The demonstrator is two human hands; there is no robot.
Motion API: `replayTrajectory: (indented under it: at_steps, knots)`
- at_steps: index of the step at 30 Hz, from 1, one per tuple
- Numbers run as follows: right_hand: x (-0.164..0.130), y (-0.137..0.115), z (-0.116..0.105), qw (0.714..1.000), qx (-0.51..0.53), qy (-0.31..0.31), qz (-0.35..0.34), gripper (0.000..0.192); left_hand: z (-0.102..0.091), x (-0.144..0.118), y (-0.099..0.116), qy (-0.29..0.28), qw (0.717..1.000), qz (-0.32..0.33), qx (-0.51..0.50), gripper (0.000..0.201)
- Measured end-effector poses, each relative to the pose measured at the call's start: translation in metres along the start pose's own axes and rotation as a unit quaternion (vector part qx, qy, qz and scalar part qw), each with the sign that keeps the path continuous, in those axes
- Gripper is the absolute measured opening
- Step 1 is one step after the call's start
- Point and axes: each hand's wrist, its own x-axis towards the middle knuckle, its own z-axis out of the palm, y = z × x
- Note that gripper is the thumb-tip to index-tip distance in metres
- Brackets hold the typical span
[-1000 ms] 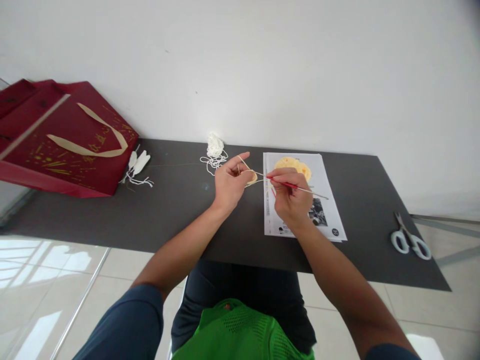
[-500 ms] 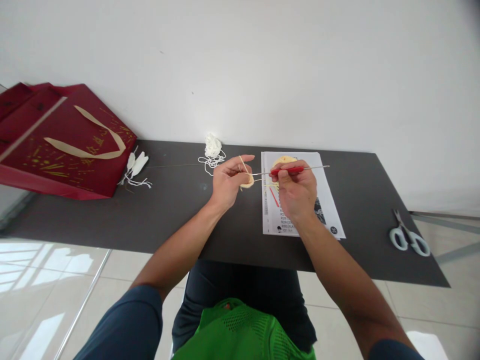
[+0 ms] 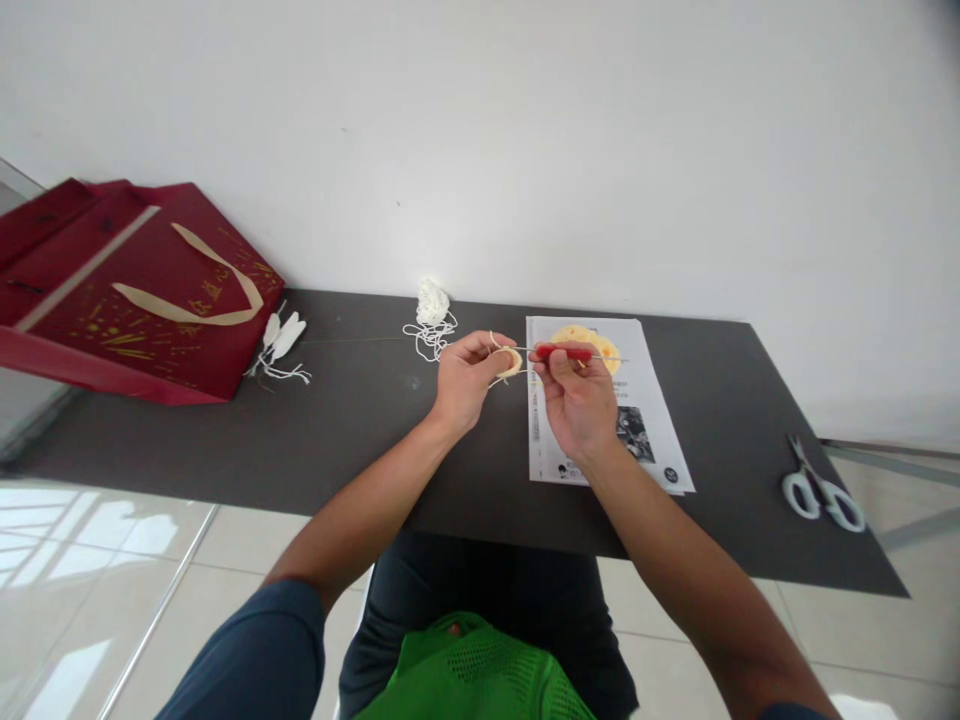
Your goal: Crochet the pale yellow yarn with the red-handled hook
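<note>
left hand (image 3: 463, 381): ur fingers pinched shut on the lil yellow crochet piece (image 3: 511, 361), held above the dark table (image 3: 360, 430)
right hand (image 3: 576, 400): closed round the red-handled hook (image 3: 564, 352), tip at the piece
under it: pattern sheet (image 3: 645, 420)

On the dark table (image 3: 360, 440) in front of me, a red gift bag (image 3: 142, 290) with gold print and a cream ribbon handle lies flat at the far left — just beside it, small white tassels (image 3: 281, 340). A printed sheet (image 3: 645, 420) lies right of centre. White-handled scissors (image 3: 821, 488) rest near the right edge — well apart.
</note>
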Motion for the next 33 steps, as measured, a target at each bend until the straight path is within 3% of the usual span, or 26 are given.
replayTrajectory:
  at_steps: [8,16,25,28,33]
  knots:
    - [-0.001,0.001,0.002,1.000,0.001,-0.005,-0.004,0.016,-0.004,0.004,0.001,0.003,0.995,0.085,0.046,0.009]
    - [-0.002,0.005,0.004,1.000,-0.003,0.002,0.002,0.019,-0.003,0.003,0.000,-0.002,0.997,0.046,0.060,0.037]
    - [-0.003,0.010,0.003,0.997,-0.058,0.014,-0.052,0.012,0.001,0.001,0.001,0.017,1.000,0.018,0.015,0.036]
    - [-0.008,0.013,0.001,0.973,-0.183,0.020,-0.138,0.011,0.002,0.001,0.000,0.010,1.000,-0.008,-0.021,0.040]
    - [-0.017,0.013,-0.003,0.876,-0.338,-0.039,-0.342,0.021,0.004,0.000,-0.001,0.023,0.994,-0.056,-0.088,0.049]
